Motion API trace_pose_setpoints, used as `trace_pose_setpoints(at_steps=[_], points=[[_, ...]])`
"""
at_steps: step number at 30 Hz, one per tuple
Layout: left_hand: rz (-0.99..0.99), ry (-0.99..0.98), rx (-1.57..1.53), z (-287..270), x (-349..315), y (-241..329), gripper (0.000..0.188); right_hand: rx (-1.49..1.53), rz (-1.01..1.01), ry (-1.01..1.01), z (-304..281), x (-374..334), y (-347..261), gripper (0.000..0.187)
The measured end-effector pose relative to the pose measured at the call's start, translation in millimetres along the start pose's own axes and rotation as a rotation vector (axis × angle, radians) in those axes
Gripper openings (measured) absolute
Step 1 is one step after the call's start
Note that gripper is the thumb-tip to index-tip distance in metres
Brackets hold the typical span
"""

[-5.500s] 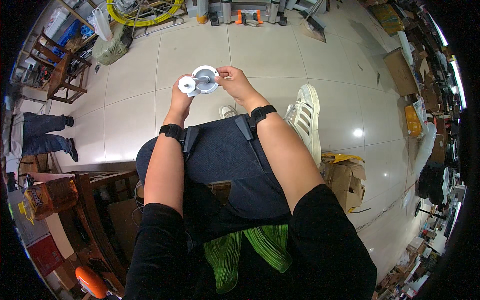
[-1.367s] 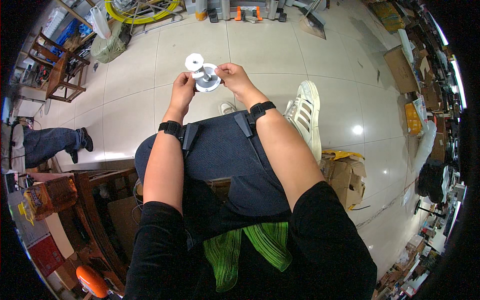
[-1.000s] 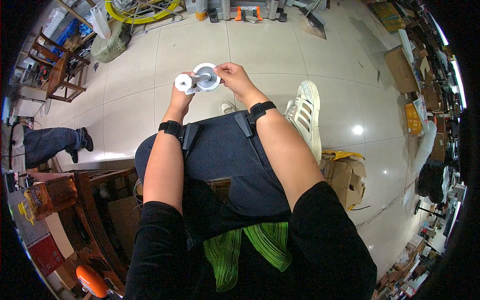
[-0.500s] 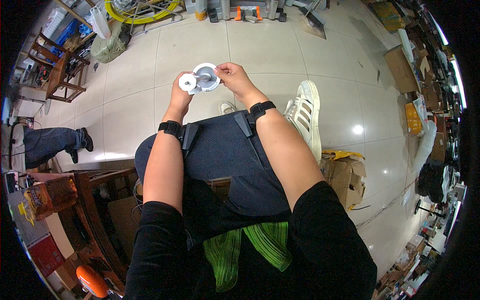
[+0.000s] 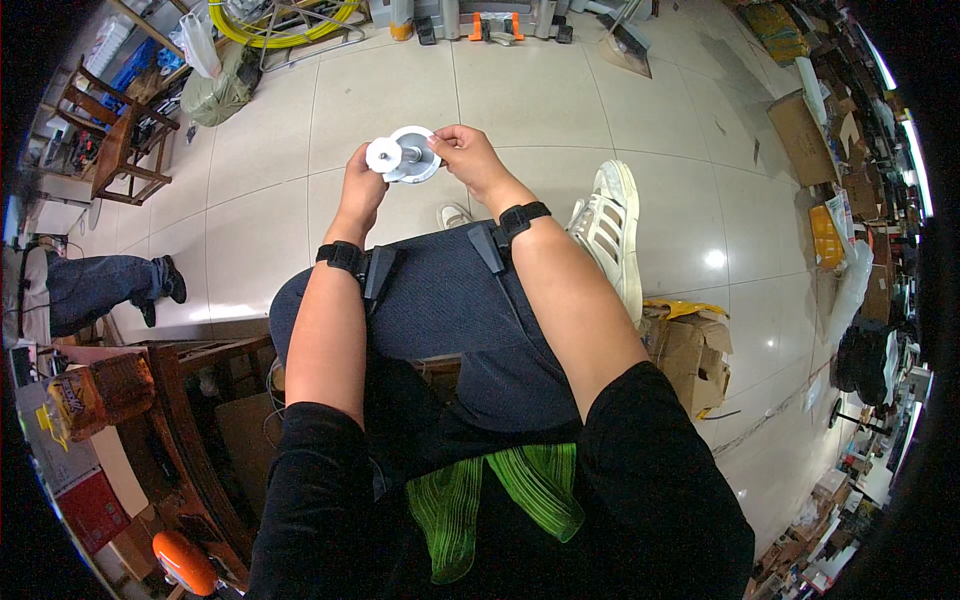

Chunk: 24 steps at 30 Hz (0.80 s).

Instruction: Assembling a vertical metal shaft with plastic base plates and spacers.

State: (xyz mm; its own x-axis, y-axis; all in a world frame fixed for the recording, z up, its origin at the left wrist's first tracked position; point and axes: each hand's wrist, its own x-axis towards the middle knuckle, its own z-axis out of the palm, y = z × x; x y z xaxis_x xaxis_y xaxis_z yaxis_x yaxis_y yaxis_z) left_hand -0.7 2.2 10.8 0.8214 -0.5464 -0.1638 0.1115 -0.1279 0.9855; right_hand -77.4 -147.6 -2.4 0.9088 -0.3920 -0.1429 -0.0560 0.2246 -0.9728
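Note:
Above the floor, beyond my knees, I hold a white fixture [image 5: 422,169] in both hands. It has a round dish-shaped base, a short metallic stem and a smaller white disc [image 5: 383,155] at the stem's near-left end. My left hand [image 5: 362,187] is closed at the left side of the fixture, with most of its fingers hidden behind it. At the dish's right rim, the thumb and fingers of my right hand [image 5: 470,160] pinch the edge. A black strap circles each of my wrists.
A wooden chair [image 5: 128,150] stands at far left, near another person's legs [image 5: 105,290]. Yellow coiled cable [image 5: 285,38] lies at the back beside a green sack [image 5: 220,90]. A dustpan [image 5: 627,50] is at the back right. Right of my shoe sits a torn cardboard box [image 5: 690,355].
The fixture has tilted a little in my hands. Its small disc has shifted slightly right and up, and my arms have hardly moved.

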Motion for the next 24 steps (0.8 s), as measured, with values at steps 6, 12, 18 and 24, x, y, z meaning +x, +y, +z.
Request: trace_pose_setpoints(at_steps=[6, 12, 18, 24], points=[[-0.037, 0.011, -0.017, 0, 2, 0, 0.009, -0.002, -0.001, 0.015, 1, 2, 2, 0.018], [-0.041, -0.001, -0.077, 1, 3, -3, 0.012, -0.057, 0.019, 0.059, 0, 3, 4, 0.018], [0.008, 0.001, 0.048, 2, 0, -2, 0.01, -0.027, -0.028, 0.011, -3, 4, 7, 0.019], [0.03, -0.042, -0.092, -6, 5, -10, 0.018, -0.071, -0.004, 0.035, 1, 2, 3, 0.024]])
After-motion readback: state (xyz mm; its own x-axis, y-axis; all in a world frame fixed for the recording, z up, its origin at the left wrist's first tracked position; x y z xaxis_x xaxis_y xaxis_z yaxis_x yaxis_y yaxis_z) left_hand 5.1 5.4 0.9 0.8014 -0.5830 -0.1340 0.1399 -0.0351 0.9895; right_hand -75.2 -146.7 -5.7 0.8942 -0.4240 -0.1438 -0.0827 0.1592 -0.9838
